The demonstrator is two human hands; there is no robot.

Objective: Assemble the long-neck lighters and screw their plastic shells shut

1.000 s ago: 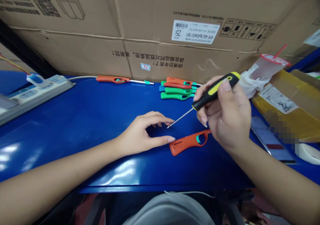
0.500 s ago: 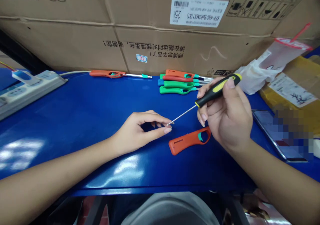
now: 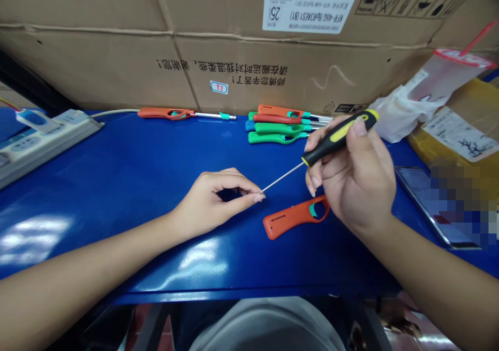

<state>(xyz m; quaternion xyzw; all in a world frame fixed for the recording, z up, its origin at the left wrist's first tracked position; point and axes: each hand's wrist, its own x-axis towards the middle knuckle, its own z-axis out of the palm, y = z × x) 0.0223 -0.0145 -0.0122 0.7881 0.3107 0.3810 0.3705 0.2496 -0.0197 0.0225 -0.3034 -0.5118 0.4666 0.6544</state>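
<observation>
My right hand [image 3: 356, 182] grips a black and yellow screwdriver [image 3: 337, 138], its thin shaft slanting down and left. My left hand [image 3: 214, 203] rests on the blue table [image 3: 128, 184] with thumb and forefinger pinched together right at the screwdriver's tip; whatever sits between them is too small to make out. An orange lighter handle [image 3: 294, 217] lies on the table under my right hand, its far end hidden by the palm.
A pile of green and orange long lighters [image 3: 278, 126] lies by the big cardboard box [image 3: 234, 39] at the back, with one orange lighter [image 3: 175, 114] to its left. A power strip [image 3: 42, 138] sits far left. A phone [image 3: 432, 205] and bags [image 3: 421, 96] lie right.
My left thumb and forefinger have closed from spread to a pinch at the screwdriver's tip. My right hand kept its grip and hardly moved; the camera shifted slightly.
</observation>
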